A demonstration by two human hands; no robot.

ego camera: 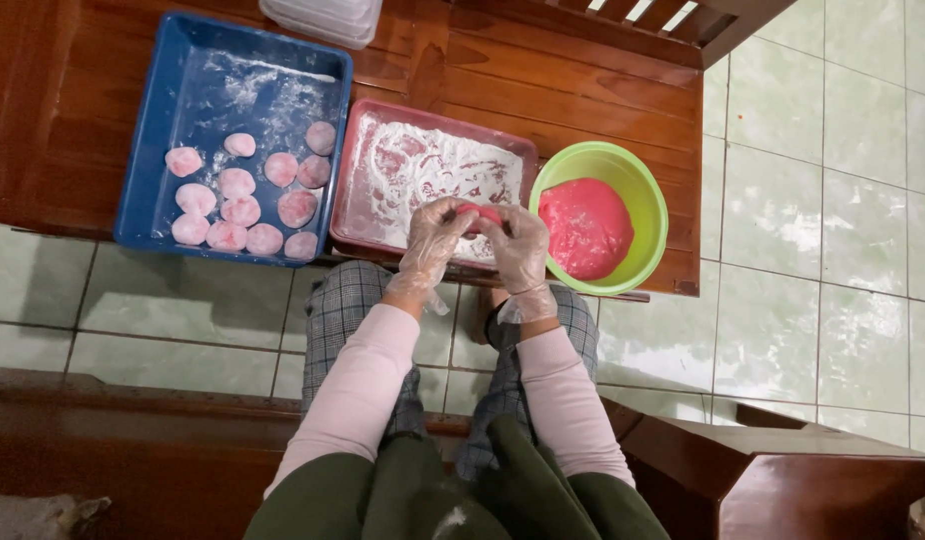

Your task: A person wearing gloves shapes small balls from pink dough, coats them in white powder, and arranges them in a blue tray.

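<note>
A: Pink dough piece (480, 213), that's the thing in hand, just above the middle of the frame. Who has it?

B: Both hands. The left hand (435, 235) and the right hand (521, 250), each in a clear plastic glove, are closed together around it, fingers curled over its sides. Only a small strip of pink shows between the fingertips.

A: And what lies under it?

B: The red tray (355, 200), dusted thick with white flour (433, 170). The hands hold the piece over its near edge, right of the tray's middle.

A: To the right?

B: A green bowl (648, 195) just beside the tray, with a lump of bright pink dough (586, 228) in it.

A: And left?

B: A blue tray (143, 150) in the upper left, touching the red one. Floured pink balls (241, 211) sit in its near half, about a dozen, close together.

A: What do they all rest on?

B: A brown slatted wooden bench (583, 90). A clear plastic container (323, 18) peeks in at the top edge. Below are pink sleeves (363, 385), checked trousers (343, 305) and pale green floor tiles (833, 200).
</note>
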